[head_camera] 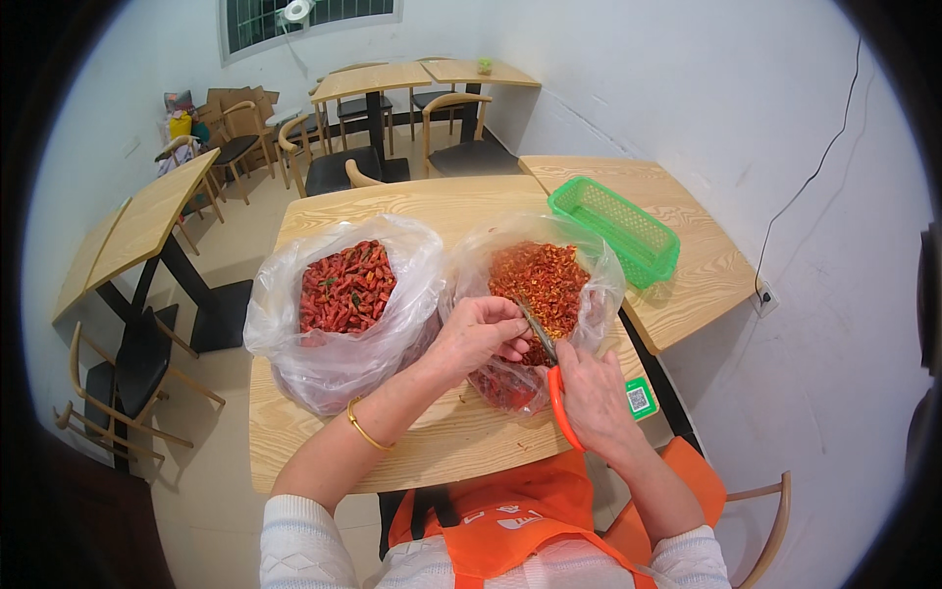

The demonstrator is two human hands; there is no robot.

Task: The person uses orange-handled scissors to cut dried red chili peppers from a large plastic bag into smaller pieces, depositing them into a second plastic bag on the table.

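My right hand [595, 397] grips a pair of scissors [561, 405] with orange handles, the blades pointing up and left. Close to the blade tips is my left hand [489, 335], its thumb and fingers pinched together; whatever lies between them is too small to make out. Both hands are over the near edge of a clear plastic bag [603, 276] that holds cut red chili pieces [541, 276]. To the left stands another plastic bag [412, 250], full of whole dried red chilies [346, 287] with a few green bits among them.
Both bags stand on a wooden table [324, 449]. A green plastic basket [618, 232] rests on the adjoining table at the right. A green card with a printed code [640, 398] lies by the right table edge. An orange chair [688, 478] is close at the right.
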